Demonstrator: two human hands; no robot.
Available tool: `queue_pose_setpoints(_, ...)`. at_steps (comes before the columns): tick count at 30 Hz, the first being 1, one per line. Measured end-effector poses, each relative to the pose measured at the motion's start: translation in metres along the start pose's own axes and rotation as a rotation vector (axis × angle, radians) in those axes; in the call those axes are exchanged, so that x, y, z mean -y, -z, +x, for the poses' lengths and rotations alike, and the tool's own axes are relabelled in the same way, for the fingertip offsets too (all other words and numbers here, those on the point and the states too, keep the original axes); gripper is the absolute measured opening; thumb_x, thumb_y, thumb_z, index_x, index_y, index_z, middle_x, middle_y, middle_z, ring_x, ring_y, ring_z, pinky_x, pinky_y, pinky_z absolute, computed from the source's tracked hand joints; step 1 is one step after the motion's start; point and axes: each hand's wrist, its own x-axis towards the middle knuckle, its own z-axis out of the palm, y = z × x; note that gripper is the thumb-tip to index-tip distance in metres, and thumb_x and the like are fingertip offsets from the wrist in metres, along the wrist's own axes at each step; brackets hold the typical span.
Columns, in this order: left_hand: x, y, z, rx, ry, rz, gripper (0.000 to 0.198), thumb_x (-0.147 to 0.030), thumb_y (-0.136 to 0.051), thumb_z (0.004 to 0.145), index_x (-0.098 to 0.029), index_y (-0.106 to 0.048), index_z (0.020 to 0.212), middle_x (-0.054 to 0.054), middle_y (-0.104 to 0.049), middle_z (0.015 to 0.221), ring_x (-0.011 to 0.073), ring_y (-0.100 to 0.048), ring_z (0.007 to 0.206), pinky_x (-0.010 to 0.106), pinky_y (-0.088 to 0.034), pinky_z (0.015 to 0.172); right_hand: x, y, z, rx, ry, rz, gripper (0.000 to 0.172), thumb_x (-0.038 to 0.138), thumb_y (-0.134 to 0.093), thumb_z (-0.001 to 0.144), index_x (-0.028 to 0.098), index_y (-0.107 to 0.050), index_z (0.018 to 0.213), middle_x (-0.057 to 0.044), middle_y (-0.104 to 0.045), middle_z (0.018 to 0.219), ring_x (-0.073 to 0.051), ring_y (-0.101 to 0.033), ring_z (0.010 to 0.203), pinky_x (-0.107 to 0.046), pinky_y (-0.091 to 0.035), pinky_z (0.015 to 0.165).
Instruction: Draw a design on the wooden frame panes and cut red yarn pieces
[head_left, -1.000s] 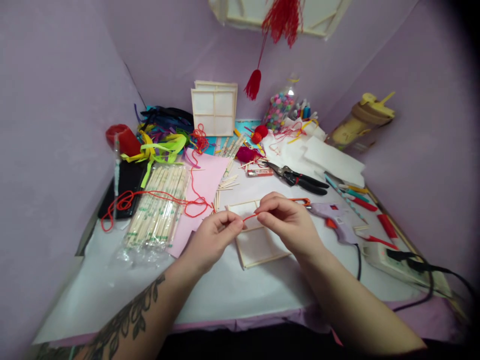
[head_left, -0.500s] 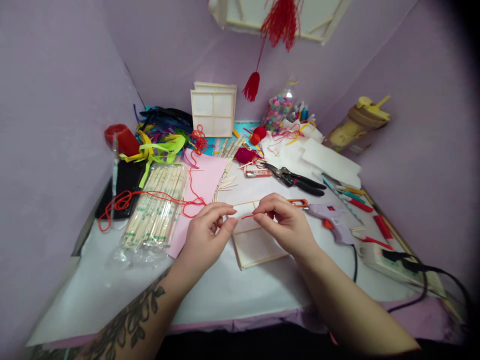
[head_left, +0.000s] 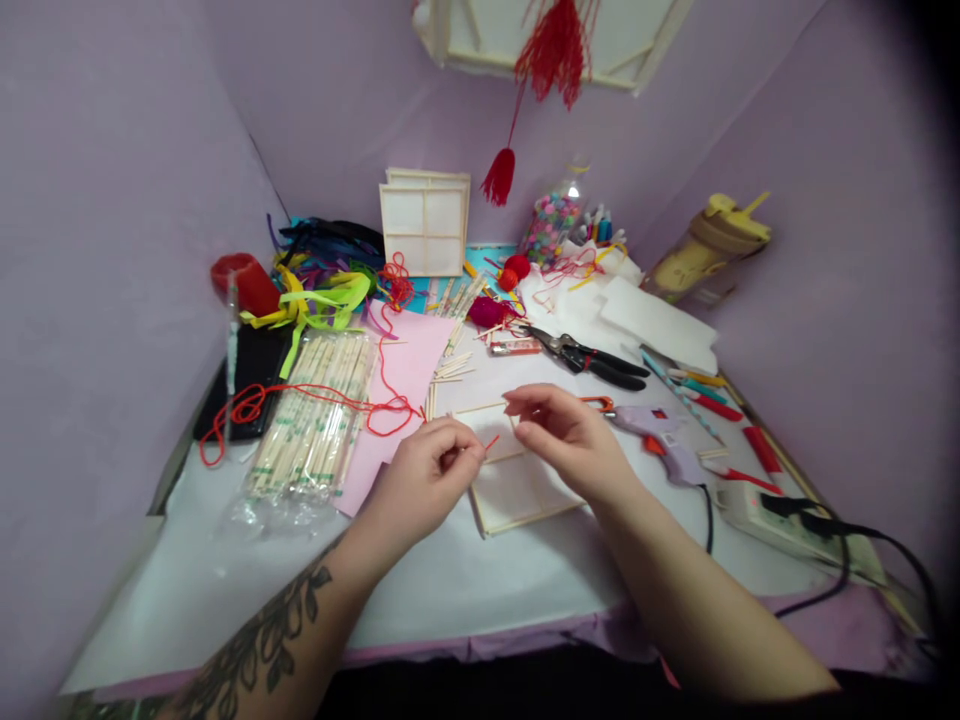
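My left hand (head_left: 431,475) pinches red yarn (head_left: 493,442) between thumb and forefinger, a short end poking out toward the right. From behind that hand the strand runs back over the pink sheet (head_left: 409,365) and the bagged chopsticks (head_left: 311,420). My right hand (head_left: 566,440) hovers just to the right, its thumb and fingers parted with nothing between them. Below both hands lies a square white panel framed in thin sticks (head_left: 517,500), partly covered by the right hand.
Black-handled pruning shears (head_left: 589,358), a purple glue gun (head_left: 664,440) and a power strip (head_left: 799,535) lie on the right. Two more framed panels (head_left: 424,225) lean at the back wall. A bottle of pompoms (head_left: 553,225) stands behind, and red tassels (head_left: 499,177) hang above.
The yarn's end has passed from my right fingers to my left, which have closed on it. My right hand has let go and opened.
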Motion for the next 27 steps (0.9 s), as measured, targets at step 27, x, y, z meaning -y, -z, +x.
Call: queue_pose_setpoints(27,0.004,0.009,0.003,-0.085,0.172,0.146,0.023,-0.039,-0.052,0.089,-0.019,-0.063,0.083,0.003,-0.070,0.085,0.0151,-0.060,0.069,0.026,-0.046,0.060,-0.017,0.179,-0.085,-0.173,-0.644,-0.233,0.044,0.061,-0.073,0.064,0.024,-0.068,0.088,-0.004,-0.066,0.084,-0.020,-0.060,0.072,-0.031,-0.049,0.063)
